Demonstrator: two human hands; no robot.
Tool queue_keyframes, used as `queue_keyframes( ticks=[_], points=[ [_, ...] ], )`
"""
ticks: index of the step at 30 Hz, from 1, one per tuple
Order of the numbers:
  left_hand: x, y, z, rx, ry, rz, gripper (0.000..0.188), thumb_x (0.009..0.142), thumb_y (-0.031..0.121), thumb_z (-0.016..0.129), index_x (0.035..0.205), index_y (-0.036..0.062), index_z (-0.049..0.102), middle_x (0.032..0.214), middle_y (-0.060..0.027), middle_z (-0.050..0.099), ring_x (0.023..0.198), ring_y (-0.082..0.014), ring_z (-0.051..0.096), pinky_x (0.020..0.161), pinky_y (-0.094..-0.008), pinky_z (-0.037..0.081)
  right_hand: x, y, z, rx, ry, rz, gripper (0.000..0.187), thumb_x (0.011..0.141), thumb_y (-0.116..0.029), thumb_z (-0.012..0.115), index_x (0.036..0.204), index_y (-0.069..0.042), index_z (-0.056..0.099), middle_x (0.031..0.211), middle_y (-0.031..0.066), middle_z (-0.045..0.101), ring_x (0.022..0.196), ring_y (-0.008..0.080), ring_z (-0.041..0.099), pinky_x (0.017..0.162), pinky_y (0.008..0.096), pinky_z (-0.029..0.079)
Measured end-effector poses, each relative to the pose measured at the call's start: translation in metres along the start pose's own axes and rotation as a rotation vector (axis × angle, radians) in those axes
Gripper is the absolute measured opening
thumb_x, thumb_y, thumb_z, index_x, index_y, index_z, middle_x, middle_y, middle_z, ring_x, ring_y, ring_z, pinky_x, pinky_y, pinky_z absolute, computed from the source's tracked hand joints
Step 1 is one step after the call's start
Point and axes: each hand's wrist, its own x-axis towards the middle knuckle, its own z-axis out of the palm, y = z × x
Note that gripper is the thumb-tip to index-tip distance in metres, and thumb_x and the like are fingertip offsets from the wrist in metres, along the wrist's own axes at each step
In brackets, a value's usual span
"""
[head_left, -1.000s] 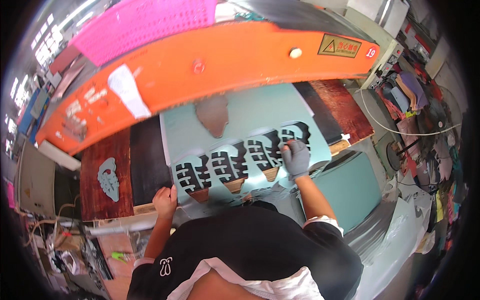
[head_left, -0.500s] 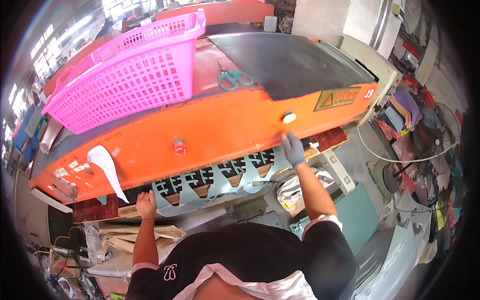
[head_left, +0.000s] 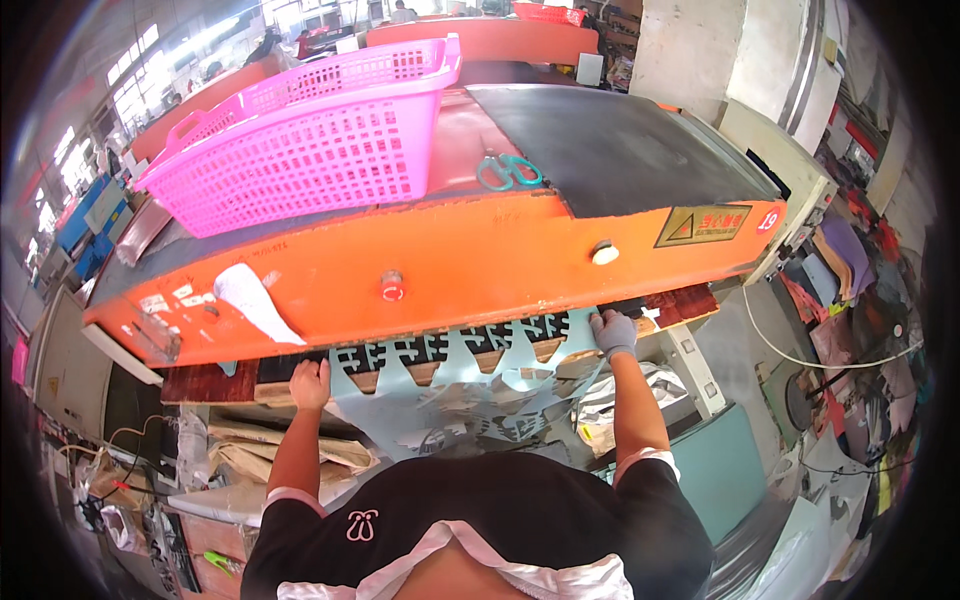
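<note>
Nearest the camera is the person's black shirt with a white collar, both forearms reaching away from it toward the machine. The left hand (head_left: 311, 382), bare, rests at the near edge of the wooden board (head_left: 215, 382), its fingers curled over the left edge of the pale blue cut-out sheet (head_left: 470, 385) — it seems to pinch the sheet, though the fingertips are partly hidden. The right hand (head_left: 613, 333), in a grey glove, is closed on the sheet's right end, just under the lip of the machine. The sheet itself hangs between the two hands: its far part lies on the board beneath the orange press head (head_left: 450, 270), showing rows of punched-out shapes, while its near part droops off the board's front edge toward the person's chest. Below it, crumpled scraps and bags lie on the floor. Beyond the hands, the orange front carries a red knob (head_left: 392, 286), a white button (head_left: 604, 252) and a yellow warning label (head_left: 703, 225). Farther back, on the machine's top — a pair of teal-handled scissors (head_left: 508, 171) beside a large pink plastic basket (head_left: 310, 140).
</note>
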Motion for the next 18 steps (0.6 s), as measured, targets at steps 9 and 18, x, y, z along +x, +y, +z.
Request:
queue_keyframes(
  ticks=[9, 18],
  points=[
    [-0.03, 0.016, -0.021, -0.034, -0.075, -0.067, 0.036, 0.083, 0.027, 0.057, 0.058, 0.0022, 0.048, 0.068, -0.0161, 0.051, 0.071, -0.037, 0.05, 0.066, -0.0473, 0.041, -0.03, 0.007, -0.02, 0.162, -0.086, 0.143, 0.04, 0.081, -0.042, 0.047, 0.082, -0.008, 0.068, 0.083, 0.0195, 0.065, 0.086, 0.037, 0.061, 0.082, 0.0435, 0.045],
    [-0.156, 0.06, -0.125, -0.042, -0.188, -0.077, 0.039, 0.082, 0.03, 0.06, 0.055, 0.0039, 0.046, 0.064, -0.0124, 0.049, 0.066, -0.0331, 0.05, 0.06, -0.0449, 0.04, -0.185, 0.061, -0.065, 0.193, 0.21, 0.024, 0.032, 0.082, -0.029, 0.054, 0.068, -0.002, 0.064, 0.066, 0.0186, 0.06, 0.061, 0.0356, 0.058, 0.058, 0.0433, 0.043]
  ],
)
